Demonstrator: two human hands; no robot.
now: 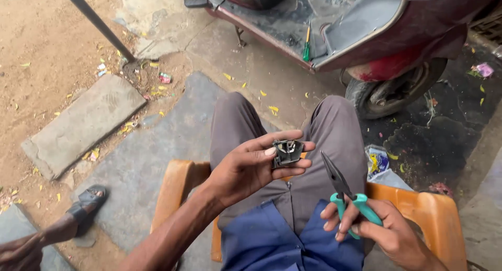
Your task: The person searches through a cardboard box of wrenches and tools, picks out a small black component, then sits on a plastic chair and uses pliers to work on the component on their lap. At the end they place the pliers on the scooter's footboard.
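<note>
My left hand (251, 164) holds a small dark metal part (287, 152) between thumb and fingers, above my lap. Low on the right, my right hand (379, 229) grips the teal handles of long-nose pliers (341, 190), their closed black jaws pointing up and left toward the part without touching it. I sit on an orange plastic chair (436, 213) with my knees in grey trousers ahead of me.
A dark red scooter (366, 35) stands ahead, a green-handled screwdriver (307, 46) lying on its footboard, its wheel (389, 90) near my right knee. A stone slab (83, 122) lies at left. Another person's sandalled foot (86, 203) is at lower left. A crumpled wrapper (377, 161) lies by the chair.
</note>
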